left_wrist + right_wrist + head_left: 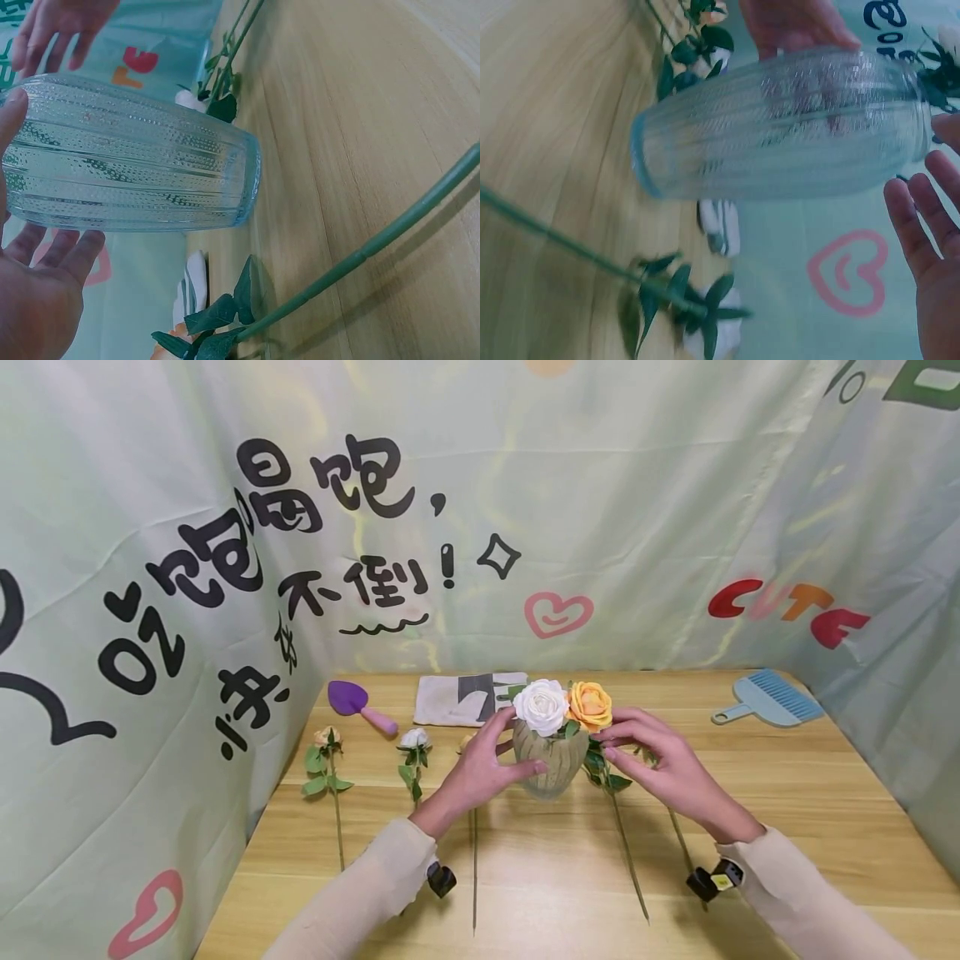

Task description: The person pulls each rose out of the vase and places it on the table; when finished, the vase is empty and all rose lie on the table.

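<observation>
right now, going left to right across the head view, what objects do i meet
Peach rose, loose white rose, white rose in the glass vase, orange rose in that same vase, blue dustpan.

Past the left hand (480,768), I'm seeing a purple trowel (348,697) lying left of a pale cloth (437,702); past the right hand (669,762), a blue scoop (780,700) is resting.

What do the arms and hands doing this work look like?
They're a person's: the left hand and right hand wear no gloves. The left sleeve and right sleeve are plain, pale beige and long. A small black device sits at each wrist: left device, right device with a yellow patch.
</observation>
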A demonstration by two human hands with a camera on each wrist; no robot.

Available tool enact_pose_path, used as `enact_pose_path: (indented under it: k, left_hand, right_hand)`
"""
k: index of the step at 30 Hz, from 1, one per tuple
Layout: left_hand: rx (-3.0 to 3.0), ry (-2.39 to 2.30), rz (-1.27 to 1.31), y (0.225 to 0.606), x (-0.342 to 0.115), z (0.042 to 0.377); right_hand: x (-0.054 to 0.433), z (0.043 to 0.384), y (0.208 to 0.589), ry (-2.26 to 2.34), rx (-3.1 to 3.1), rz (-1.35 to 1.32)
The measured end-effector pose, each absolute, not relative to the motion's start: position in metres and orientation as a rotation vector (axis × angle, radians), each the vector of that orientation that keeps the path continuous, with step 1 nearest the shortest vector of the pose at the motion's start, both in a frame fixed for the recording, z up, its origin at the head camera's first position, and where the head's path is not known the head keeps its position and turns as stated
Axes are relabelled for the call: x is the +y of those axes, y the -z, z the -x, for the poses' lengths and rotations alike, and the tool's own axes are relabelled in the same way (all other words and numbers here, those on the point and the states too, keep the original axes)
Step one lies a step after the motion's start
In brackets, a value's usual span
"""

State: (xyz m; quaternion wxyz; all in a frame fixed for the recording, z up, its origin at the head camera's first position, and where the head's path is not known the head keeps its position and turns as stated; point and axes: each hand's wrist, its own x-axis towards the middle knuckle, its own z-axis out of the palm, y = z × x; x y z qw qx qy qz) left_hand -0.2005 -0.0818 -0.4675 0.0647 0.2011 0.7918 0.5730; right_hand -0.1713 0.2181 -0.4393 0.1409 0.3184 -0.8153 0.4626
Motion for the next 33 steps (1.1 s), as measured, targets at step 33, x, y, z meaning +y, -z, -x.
enact_pose_path:
  k: [33]
  left_hand:
    - [2.419,-1.711,-0.661,0.469,-0.082,0.201]
  right_hand:
    - [0.171,0.192,0.415,-1.562,-2.065,-0.803]
